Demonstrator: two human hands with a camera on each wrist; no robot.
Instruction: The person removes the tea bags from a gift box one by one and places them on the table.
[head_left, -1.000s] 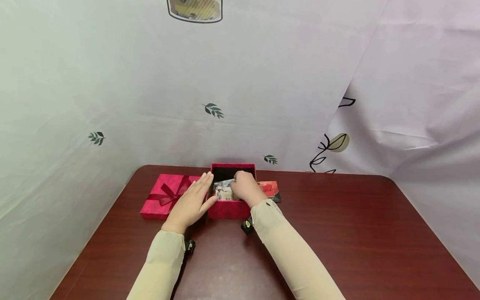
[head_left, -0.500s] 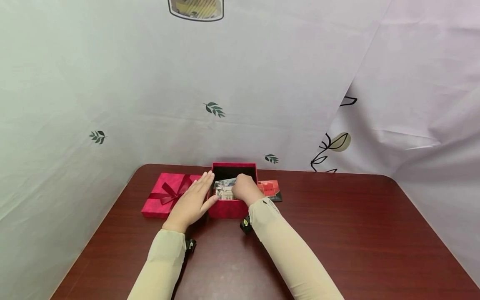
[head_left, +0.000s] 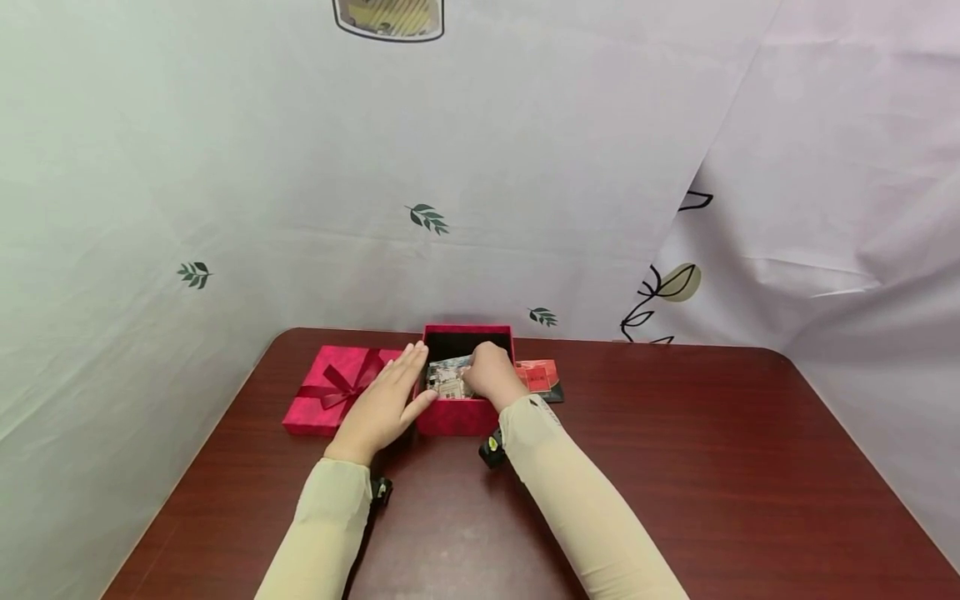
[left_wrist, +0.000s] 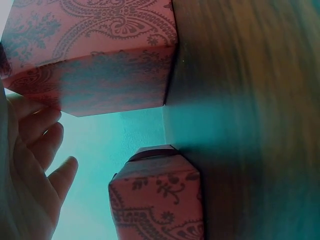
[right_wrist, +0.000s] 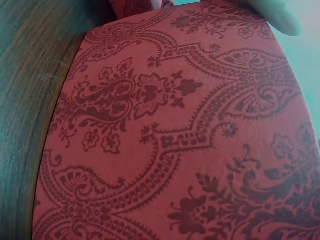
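A red patterned gift box point(head_left: 456, 418) with a black interior stands at the back of the table. My right hand point(head_left: 491, 375) reaches into it with curled fingers, holding a picture card point(head_left: 447, 385) by its right side; the fingertips are hidden. The card lies tilted at the box opening. My left hand point(head_left: 381, 412), fingers straight, rests along the box's left side, its thumb at the front left corner. In the left wrist view this hand point(left_wrist: 37, 165) is beside the box wall point(left_wrist: 115, 80). Only the front wall point(right_wrist: 175, 130) fills the right wrist view.
Left of the box lies its red lid point(head_left: 318, 400) with a dark red ribbon bow, partly behind my left hand. A red and dark card point(head_left: 537, 377) lies against the box's right side. A white printed cloth point(head_left: 480, 167) hangs behind the brown table point(head_left: 675, 467).
My right hand has dipped slightly and risen again inside the box, and the picture card has shifted and tilted with it. The left hand has stayed in place.
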